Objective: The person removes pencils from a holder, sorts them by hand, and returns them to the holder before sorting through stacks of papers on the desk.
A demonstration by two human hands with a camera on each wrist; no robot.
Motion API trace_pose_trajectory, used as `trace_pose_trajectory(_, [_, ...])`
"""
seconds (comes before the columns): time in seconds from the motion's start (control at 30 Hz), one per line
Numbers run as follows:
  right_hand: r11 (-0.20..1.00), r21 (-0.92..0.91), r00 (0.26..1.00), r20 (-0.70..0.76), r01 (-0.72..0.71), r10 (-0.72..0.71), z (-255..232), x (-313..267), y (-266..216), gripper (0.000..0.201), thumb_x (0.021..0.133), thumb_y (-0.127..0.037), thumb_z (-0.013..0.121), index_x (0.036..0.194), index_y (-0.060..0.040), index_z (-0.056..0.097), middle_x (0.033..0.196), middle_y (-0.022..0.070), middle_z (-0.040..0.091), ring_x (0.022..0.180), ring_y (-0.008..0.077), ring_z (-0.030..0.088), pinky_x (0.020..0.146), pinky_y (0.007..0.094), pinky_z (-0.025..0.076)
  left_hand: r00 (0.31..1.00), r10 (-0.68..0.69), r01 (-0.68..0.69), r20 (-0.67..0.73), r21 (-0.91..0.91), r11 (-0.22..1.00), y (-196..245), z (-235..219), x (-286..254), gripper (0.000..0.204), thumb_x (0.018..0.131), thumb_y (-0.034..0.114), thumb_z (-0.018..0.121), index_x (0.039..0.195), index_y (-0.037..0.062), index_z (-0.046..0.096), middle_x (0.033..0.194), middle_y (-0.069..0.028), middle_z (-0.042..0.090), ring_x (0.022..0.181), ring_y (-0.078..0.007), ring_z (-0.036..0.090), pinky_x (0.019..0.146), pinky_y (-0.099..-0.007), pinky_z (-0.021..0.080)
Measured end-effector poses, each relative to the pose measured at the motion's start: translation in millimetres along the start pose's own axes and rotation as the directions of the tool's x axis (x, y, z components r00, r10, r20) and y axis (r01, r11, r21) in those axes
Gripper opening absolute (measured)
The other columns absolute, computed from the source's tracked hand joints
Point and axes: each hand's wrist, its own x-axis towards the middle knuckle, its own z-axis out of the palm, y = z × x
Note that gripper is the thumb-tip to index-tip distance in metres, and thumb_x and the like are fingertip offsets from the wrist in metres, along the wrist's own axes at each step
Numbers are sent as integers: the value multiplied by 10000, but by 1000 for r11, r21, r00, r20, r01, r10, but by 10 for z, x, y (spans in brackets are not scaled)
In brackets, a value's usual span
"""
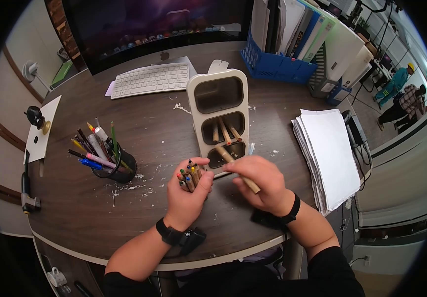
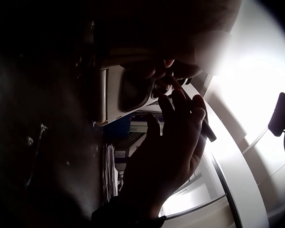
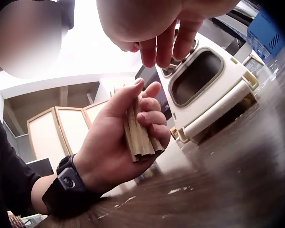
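Holder, pale, three compartments (image 1: 196, 116), upright on the tabletop (image 1: 154, 123): landmark. In its middle compartment, three loose pencils (image 1: 224, 131), leaning at different angles. Left hand (image 1: 186, 198), just off the holder's near left corner: grip closed round a bundle of pencils (image 1: 192, 177), coloured tips up, plain ends clear below the palm. Right hand (image 1: 264, 183), at the holder's near right corner: narrow grip, thumb and fingers pinching one brown pencil (image 1: 225, 154), tilted, its far end over the nearest compartment. Pen cup (image 1: 122, 173), crowded, left of the holder; paper stack (image 1: 327, 153), to its right. Hazards, as judged. Item: slippage of the bundle, its round, uneven shafts being held by thumb and curled fingers alone; any loosening could drop one before the holder. Item: a caught end, the single pencil's slant making the nearest compartment's rim easy to strike. Item: a twist in the pinch, likely if that end knocks the rim. Item: collision of the hands, which lie near each other at the holder's near side. Item: a nudge to the holder, should a wrist or knuckle push its near edge.
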Motion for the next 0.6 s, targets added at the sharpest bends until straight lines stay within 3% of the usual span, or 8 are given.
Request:
trace_pose_trajectory(0.13, [996,-59,981,-181,66,-76,-89,-11,-3,233,917,20,681,1149,6,678,941,135,734,807,290,687,762,389,558,1000,-4,4,8,15,1000,6,0,-5,268,991,103,711,1238,39,630,900,15,631,758,-49,604,665,-211,504])
trace_pose_trajectory(0.3, [984,-14,977,-115,178,-179,-53,9,-42,272,906,14,709,1176,6,681,982,136,714,796,285,670,745,382,549,999,-23,23,23,-7,1000,-21,7,2,323,986,90,713,1289,39,616,903,18,622,757,-46,592,669,-205,496])
trace_pose_trajectory(0.33, [984,-15,977,-115,179,-180,-11,38,-52,272,906,14,709,1176,6,681,982,136,714,796,285,670,745,382,549,1000,-21,22,23,-7,1000,-9,11,2,323,986,90,713,1289,39,616,903,18,622,757,-46,592,669,-205,496])
trace_pose_trajectory(0.43, [996,-88,990,-137,7,-19,126,145,-31,375,871,50,747,1236,18,673,998,125,714,821,281,681,744,370,539,1000,-19,19,18,-4,1000,-3,20,2,459,973,83,723,1404,36,572,919,17,633,777,-46,589,701,-216,506])
trace_pose_trajectory(0.53, [993,-121,986,-165,-6,-14,139,142,4,372,878,62,735,1242,15,675,1004,129,720,833,271,687,744,363,534,997,30,-36,69,90,995,-29,16,29,622,956,80,736,1526,62,489,935,9,646,820,-52,602,759,-240,523])
trace_pose_trajectory(0.6, [993,-116,975,-214,33,-57,173,109,21,391,877,65,738,1258,11,669,1013,127,724,828,266,685,740,359,531,982,6,-37,187,159,987,32,22,23,707,937,82,752,1574,88,444,945,2,648,850,-61,608,808,-251,529])
